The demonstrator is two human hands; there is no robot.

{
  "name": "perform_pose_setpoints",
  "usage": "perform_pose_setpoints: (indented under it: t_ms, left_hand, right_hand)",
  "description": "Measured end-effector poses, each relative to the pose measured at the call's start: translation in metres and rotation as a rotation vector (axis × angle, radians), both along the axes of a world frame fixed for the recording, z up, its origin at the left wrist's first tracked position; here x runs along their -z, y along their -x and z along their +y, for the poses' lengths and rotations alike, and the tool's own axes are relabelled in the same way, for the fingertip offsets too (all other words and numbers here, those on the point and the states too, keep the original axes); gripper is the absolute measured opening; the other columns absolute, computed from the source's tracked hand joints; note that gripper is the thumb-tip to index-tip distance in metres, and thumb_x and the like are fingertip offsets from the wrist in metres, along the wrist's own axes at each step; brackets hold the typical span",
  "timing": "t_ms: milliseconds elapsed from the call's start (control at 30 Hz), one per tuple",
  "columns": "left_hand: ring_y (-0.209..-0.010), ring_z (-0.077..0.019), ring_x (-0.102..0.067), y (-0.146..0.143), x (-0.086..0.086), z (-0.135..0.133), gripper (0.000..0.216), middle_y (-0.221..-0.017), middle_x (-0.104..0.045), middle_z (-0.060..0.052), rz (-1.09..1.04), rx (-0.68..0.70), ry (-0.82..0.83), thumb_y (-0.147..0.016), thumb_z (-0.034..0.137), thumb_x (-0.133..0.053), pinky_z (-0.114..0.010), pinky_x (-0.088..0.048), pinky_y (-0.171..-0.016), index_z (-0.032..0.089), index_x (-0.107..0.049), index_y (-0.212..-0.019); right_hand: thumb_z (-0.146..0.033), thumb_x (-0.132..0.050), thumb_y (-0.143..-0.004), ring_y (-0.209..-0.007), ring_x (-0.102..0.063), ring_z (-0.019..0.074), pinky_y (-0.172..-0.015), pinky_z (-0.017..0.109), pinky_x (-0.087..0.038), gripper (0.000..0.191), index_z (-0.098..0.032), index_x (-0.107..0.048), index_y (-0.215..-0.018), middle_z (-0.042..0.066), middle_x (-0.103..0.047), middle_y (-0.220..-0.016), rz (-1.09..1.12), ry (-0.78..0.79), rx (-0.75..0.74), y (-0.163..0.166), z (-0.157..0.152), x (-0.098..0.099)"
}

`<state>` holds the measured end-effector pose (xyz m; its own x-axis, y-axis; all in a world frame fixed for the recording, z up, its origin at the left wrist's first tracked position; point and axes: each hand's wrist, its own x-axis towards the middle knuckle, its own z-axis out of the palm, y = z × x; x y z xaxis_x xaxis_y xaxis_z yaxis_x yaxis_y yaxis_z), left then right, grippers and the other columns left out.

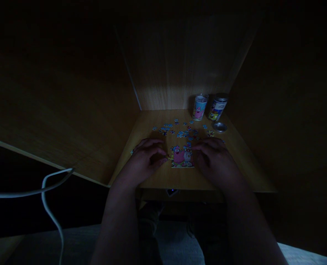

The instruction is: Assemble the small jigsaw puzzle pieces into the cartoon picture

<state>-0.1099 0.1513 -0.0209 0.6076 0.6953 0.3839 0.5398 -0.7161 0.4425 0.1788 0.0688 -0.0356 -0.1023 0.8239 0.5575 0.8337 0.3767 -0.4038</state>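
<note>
A partly joined jigsaw puzzle (179,157) with a pink cartoon figure lies flat near the front of the wooden surface. At its left edge my left hand (147,158) pinches a small yellowish puzzle piece (168,157) between thumb and fingertips. My right hand (213,158) rests at the right edge of the puzzle, fingers bent and their tips by its upper right corner. Whether anything sits under those right fingertips is too dark to make out. Several loose puzzle pieces (183,134), mostly blue, are scattered just beyond both hands.
At the back right stand a clear-topped can (199,108) with a pink figure and a second printed can (217,108). A round metal lid (220,127) lies before them. Wooden panels enclose the surface (152,180) at the sides and back. A white cable (46,202) hangs at left.
</note>
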Motion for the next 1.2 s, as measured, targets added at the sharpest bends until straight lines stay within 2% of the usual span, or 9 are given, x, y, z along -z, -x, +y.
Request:
perform_pose_setpoints:
  t_ms: [533,733,1000,1100,1200]
  left_hand:
    - [-0.142,-0.0291,-0.063,0.0031,0.0026,0.0008,0.018,-0.146,-0.070,-0.004,-0.023,0.033,0.023,-0.097,0.017,-0.084,-0.056,-0.053,-0.120,0.032,-0.080,-0.107]
    - [-0.137,-0.0296,-0.065,0.0004,0.0024,0.0011,0.013,-0.140,-0.073,-0.006,-0.042,-0.040,0.005,-0.096,0.020,-0.086,-0.057,-0.056,-0.117,0.030,-0.081,-0.103]
    - [-0.137,-0.0296,-0.066,0.0001,0.0013,0.0017,0.010,-0.141,-0.072,-0.006,-0.026,-0.017,-0.012,-0.098,0.022,-0.084,-0.058,-0.055,-0.118,0.030,-0.082,-0.104]
    - [-0.136,-0.0302,-0.066,0.0000,0.0021,0.0028,0.006,-0.134,-0.075,-0.008,-0.037,-0.049,-0.023,-0.102,0.023,-0.078,-0.056,-0.056,-0.117,0.028,-0.081,-0.104]
    - [-0.133,-0.0303,-0.067,0.0018,0.0032,0.0048,0.014,-0.131,-0.076,-0.010,-0.065,-0.125,-0.044,-0.108,0.022,-0.066,-0.056,-0.056,-0.116,0.025,-0.080,-0.107]
  right_hand:
    - [-0.013,-0.066,-0.097,-0.117,-0.071,0.0320,-0.108,0.053,-0.055,0.025,-0.026,-0.078,-0.113,0.008,-0.080,-0.121,-0.007,0.022,-0.011,-0.0006,0.0018,0.0016]
    - [-0.014,-0.064,-0.099,-0.116,-0.070,0.0317,-0.107,0.052,-0.056,0.024,-0.025,-0.079,-0.114,0.009,-0.080,-0.117,0.018,0.012,0.000,0.0001,0.0010,0.0016]
    - [-0.017,-0.062,-0.101,-0.117,-0.069,0.0327,-0.106,0.053,-0.057,0.022,-0.024,-0.079,-0.114,0.009,-0.080,-0.118,0.023,0.028,0.022,0.0006,0.0008,0.0014]
    - [-0.017,-0.062,-0.102,-0.117,-0.069,0.0325,-0.107,0.053,-0.056,0.022,-0.024,-0.078,-0.115,0.009,-0.080,-0.118,0.020,0.028,0.014,0.0004,0.0009,0.0015]
    - [-0.017,-0.061,-0.102,-0.117,-0.069,0.0330,-0.107,0.053,-0.057,0.022,-0.023,-0.079,-0.113,0.010,-0.080,-0.119,0.015,0.025,0.033,0.0005,0.0007,0.0013]
